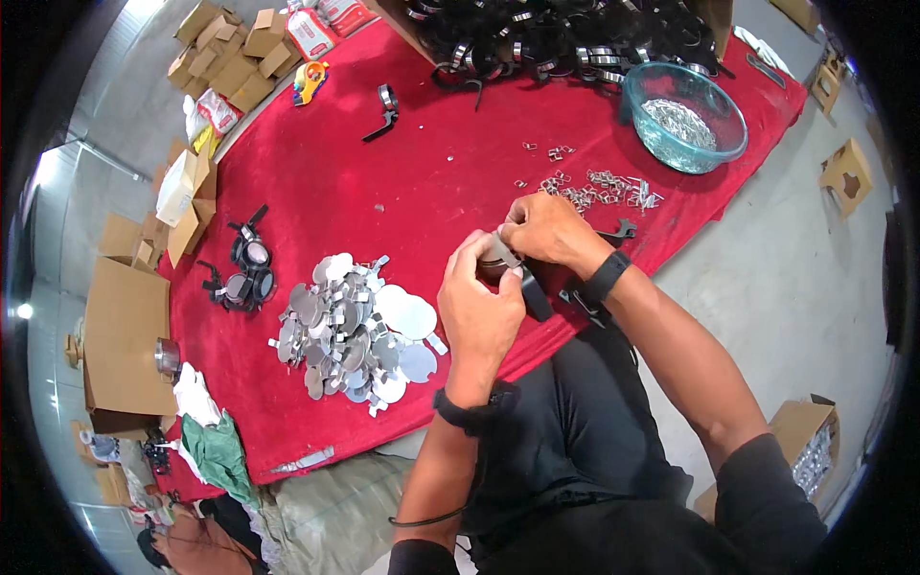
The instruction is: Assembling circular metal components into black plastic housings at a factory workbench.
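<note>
Near the table's front edge, my left hand (482, 309) is closed around a metal ring with a black handle (497, 255). The fingers and thumb of my right hand (548, 228) pinch together at the ring's upper right side. Whatever small part lies between those fingertips is hidden. Small bent metal clips and pins (599, 190) lie loose just beyond my right hand. To the left of my left hand is a heap of round, flat metal discs with tabs (350, 331). Black handle pieces (583, 305) rest at the table edge beside my right wrist.
A teal see-through bowl (704, 153) of metal pins stands far right. Behind it, many black-handled rings (565, 48) spill from a box. More ringed pieces (247, 264) sit left, one (385, 110) farther back. Cardboard boxes (125, 335) line the left side. Red cloth (383, 211) covers the table.
</note>
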`<state>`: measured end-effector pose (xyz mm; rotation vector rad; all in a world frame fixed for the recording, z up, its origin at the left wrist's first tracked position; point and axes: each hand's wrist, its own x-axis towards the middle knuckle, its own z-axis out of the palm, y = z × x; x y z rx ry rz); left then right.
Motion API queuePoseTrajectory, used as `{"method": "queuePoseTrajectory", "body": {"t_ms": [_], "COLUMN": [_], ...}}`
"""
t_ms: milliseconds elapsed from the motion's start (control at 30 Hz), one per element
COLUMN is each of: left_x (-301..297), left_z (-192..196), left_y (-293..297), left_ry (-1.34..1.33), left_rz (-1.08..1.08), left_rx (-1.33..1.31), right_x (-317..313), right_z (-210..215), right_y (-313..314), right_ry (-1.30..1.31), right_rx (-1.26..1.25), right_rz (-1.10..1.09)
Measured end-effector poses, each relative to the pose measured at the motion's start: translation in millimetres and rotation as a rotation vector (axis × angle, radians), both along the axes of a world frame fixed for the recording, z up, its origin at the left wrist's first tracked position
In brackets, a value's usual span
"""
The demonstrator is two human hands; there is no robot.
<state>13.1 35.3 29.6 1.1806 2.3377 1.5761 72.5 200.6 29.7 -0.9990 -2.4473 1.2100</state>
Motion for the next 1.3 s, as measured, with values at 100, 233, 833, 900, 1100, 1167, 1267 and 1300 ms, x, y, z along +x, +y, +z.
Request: {"method": "queuePoseTrajectory", "body": {"t_ms": [100, 233, 833, 900, 1100, 1167, 1267, 1300], "left_x": [-1.9, -9.9, -11.8, -10.2, -13.8, -12.3, -12.7, -13.3], "left_z": [0.4, 0.6, 13.0, 15.0, 9.0, 9.4, 6.3, 5.6], "left_y": [-2.1, -7.0, -7.2, -7.8, -8.6, -6.6, -5.1, -5.8], "left_ry": [-0.083, 0.011, -0.018, -0.034, -0.003, -0.015, -0.012, -0.031], "left_rz": [0.012, -0.114, -0.218, -0.207, -0.188, -0.191, -0.181, -0.182], "left_rx": [-0.027, -0.084, -0.169, -0.180, -0.177, -0.181, -0.170, -0.164], "right_x": [4.1, 5.7, 19.6, 30.0, 63.5, 69.5, 72.7, 75.0], "right_z": [-3.8, -3.6, -14.5, -4.4, 10.2, 6.7, -6.8, -8.7], "right_y": [-0.9, 1.5, -4.1, -9.1, -52.8, -61.0, -69.4, -73.0], "right_ry": [0.016, 0.031, 0.162, 0.271, 0.341, 0.346, 0.532, 0.547], "right_rx": [-0.058, -0.160, 0.007, -0.098, -0.022, -0.110, 0.187, 0.162], "right_rz": [0.030, 0.041, 0.068, 0.071, -0.093, -0.079, -0.037, -0.016]}}
